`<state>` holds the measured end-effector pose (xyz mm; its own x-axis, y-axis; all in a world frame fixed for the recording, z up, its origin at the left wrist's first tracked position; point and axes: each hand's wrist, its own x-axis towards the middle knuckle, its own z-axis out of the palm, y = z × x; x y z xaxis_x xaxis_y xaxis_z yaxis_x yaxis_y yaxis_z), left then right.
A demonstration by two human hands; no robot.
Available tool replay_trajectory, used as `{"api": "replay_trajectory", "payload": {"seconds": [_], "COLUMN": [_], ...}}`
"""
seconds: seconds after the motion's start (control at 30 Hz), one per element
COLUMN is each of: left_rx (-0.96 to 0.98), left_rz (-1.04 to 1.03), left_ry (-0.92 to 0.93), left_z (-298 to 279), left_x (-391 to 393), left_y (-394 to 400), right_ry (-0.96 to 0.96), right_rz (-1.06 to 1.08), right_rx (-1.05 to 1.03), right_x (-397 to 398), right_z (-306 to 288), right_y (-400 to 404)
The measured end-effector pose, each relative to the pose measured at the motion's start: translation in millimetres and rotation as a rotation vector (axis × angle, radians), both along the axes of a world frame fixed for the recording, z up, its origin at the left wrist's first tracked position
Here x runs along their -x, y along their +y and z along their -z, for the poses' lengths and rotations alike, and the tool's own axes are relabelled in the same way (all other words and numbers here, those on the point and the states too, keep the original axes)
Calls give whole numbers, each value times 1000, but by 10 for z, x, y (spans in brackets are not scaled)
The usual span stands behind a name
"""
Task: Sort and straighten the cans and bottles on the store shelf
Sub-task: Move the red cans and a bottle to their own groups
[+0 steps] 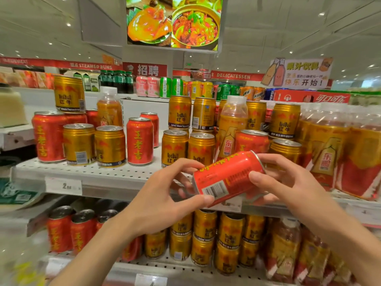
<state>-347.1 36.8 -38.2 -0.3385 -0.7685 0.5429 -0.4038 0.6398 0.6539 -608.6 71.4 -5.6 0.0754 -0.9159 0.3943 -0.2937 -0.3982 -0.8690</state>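
A red can (pixel 226 176) lies tilted on its side in front of the shelf, barcode facing me, top end up and to the right. My left hand (pixel 165 201) grips its lower left end. My right hand (pixel 288 182) holds its upper right end, fingers around the rim. Behind it, on the white perforated shelf (pixel 86 174), red cans (pixel 139 141) and gold cans (pixel 110 146) stand mixed together. Another gold can (pixel 69 93) is stacked on red ones at the left. A clear-capped orange bottle (pixel 232 124) stands among gold cans behind the held can.
Several wrapped orange bottles (pixel 340 153) crowd the shelf's right end. The lower shelf holds red cans (pixel 61 230), stacked gold cans (pixel 206 238) and more bottles (pixel 288 250). A price tag (pixel 64 185) hangs on the shelf edge. Other drinks (pixel 165 87) line a farther shelf.
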Motion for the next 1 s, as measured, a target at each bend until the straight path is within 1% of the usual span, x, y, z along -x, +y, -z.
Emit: {"api": "replay_trajectory", "payload": {"seconds": [0.23, 0.4, 0.53, 0.7, 0.9, 1.0], "left_rx": [30, 63, 98, 152, 167, 159], "left_rz": [67, 53, 29, -13, -16, -24], "left_ry": [-10, 4, -18, -89, -47, -69], "left_z": [-49, -68, -64, -146, -312, -347], "left_x": [-912, -1573, -1935, -2188, -2195, -2160], "left_y": [-185, -277, -329, -427, -493, -528], "right_ry": [6, -27, -60, -19, 101, 169], "right_rz": [59, 17, 22, 46, 25, 3], "right_rx": [31, 32, 44, 56, 63, 68], "right_x": [-963, -1681, -2128, -2470, -2633, -2669], "right_z": [-93, -109, -118, -278, -428, -399], "right_y": [-86, -233, -349, -499, -600, -639]}}
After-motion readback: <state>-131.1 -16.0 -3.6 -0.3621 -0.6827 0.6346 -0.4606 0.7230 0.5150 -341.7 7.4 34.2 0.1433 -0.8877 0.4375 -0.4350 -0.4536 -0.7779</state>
